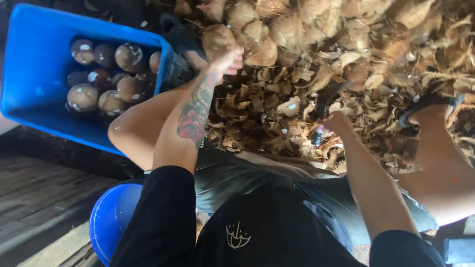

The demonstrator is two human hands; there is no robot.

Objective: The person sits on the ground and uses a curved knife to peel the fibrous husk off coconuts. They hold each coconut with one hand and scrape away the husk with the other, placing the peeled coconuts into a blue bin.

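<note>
Coconuts, peeled and brown, lay in the blue crate (34,74) at the upper left of the frame. Left hand (227,60) was closed on a husked coconut (217,39) at top centre. Right hand (336,121) gripped what looked like a dark blade (327,96), above the husk pile (376,54).
</note>
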